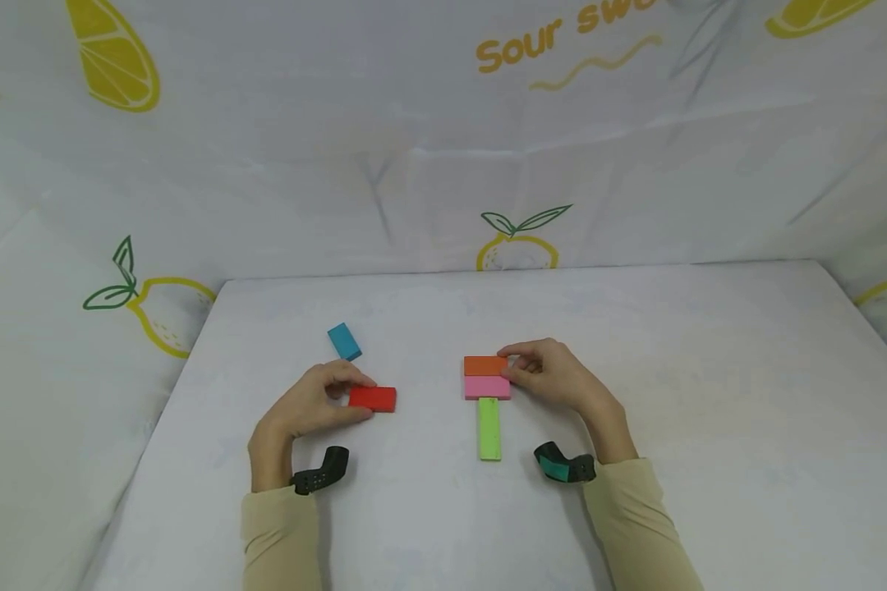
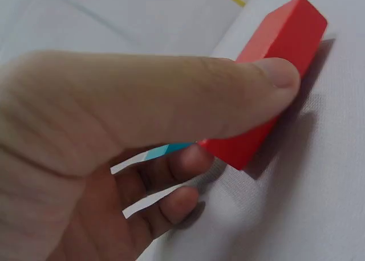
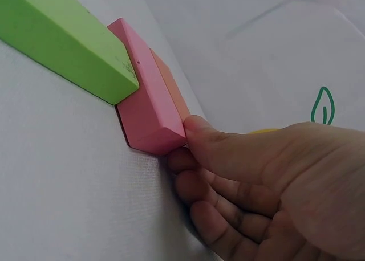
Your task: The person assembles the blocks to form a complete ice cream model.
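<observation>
My left hand (image 1: pixel 318 402) pinches a red block (image 1: pixel 381 400) between thumb and fingers, close over the white table. The left wrist view shows the thumb across the red block's (image 2: pixel 285 36) side, with a shadow beside it. My right hand (image 1: pixel 550 373) pinches the right end of an orange block (image 1: pixel 482 366). That block lies along the far side of a pink block (image 1: pixel 486 388). A light green block (image 1: pixel 490 431) runs from the pink one toward me, its end against the middle of the pink side, as the right wrist view also shows.
A blue block (image 1: pixel 344 341) lies at an angle on the white table (image 1: pixel 429 509), just beyond my left hand. Behind the table hangs a white cloth (image 1: pixel 303 189) printed with lemons. Each wrist wears a black camera mount, the left one (image 1: pixel 321 472) near the tabletop.
</observation>
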The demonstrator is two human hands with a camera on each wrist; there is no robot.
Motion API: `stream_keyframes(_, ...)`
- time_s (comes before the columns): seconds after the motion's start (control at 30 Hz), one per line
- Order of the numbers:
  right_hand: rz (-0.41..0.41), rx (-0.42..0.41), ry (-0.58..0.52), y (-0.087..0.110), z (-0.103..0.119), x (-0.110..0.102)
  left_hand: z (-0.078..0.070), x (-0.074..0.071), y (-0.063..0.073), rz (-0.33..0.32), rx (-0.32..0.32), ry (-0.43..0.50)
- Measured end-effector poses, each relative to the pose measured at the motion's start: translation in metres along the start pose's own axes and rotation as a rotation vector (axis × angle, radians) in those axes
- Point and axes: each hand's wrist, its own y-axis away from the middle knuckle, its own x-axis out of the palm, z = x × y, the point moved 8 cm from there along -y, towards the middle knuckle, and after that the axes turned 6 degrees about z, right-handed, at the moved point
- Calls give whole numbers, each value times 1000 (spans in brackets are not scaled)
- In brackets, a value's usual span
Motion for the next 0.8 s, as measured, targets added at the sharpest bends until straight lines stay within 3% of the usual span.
stream_keyframes(0.3,4,-12,3,-1,-1,0,-11,0,-8,-78,84,-10)
stream_keyframes(0.6,7,-9,9,-1,0,0,-35,14,-32,-123,191,-23)
stream_keyframes(0.8,7,9,-1,0,-1,0,-45,25,-48,-124,189,-59)
